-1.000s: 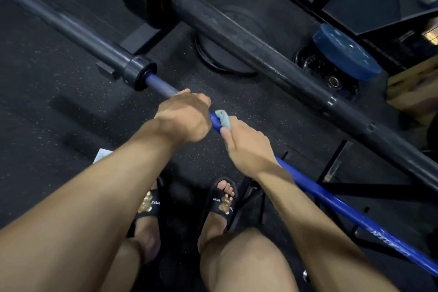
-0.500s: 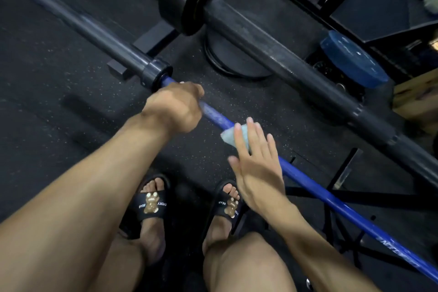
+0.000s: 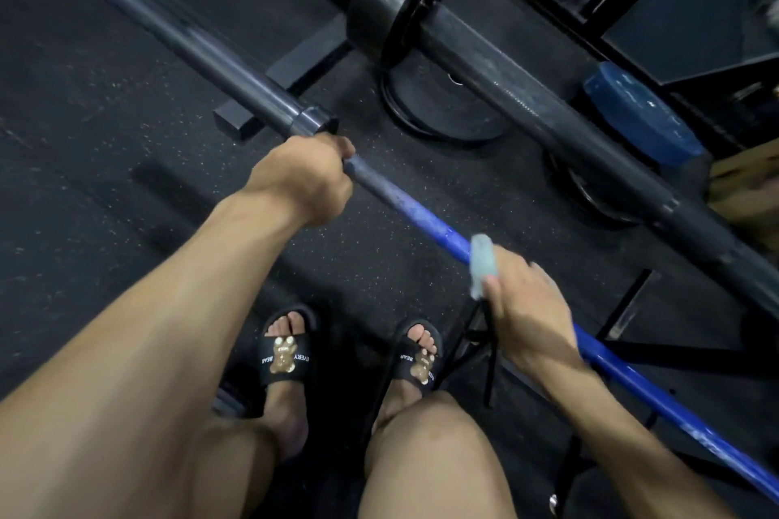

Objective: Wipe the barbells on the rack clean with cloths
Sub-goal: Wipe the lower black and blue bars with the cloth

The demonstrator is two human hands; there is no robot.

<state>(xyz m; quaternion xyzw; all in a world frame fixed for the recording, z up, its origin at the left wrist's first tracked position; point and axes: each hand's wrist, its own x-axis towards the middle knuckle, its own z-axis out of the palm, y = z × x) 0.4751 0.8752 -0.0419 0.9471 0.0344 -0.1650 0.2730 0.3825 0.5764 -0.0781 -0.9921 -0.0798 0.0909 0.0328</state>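
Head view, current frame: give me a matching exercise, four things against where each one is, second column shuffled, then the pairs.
Things:
1. left hand
2. right hand
3. pale blue cloth
4. blue weight plate

Places:
A. wrapped on the blue bar at the right hand
B. gripping the bar just below its dark collar
C. on the floor beyond the thick black barbell
D. holding the cloth against the bar

Pairs: 1-B, 2-D, 3-A, 4-C

Both bare forearms reach forward and apart, the left hand (image 3: 301,177) curled in a fist around the blue metal barbell shaft (image 3: 425,219) just below its dark collar, the right hand (image 3: 527,308) lower down the shaft, pressing a pale blue folded cloth (image 3: 482,261) around it.
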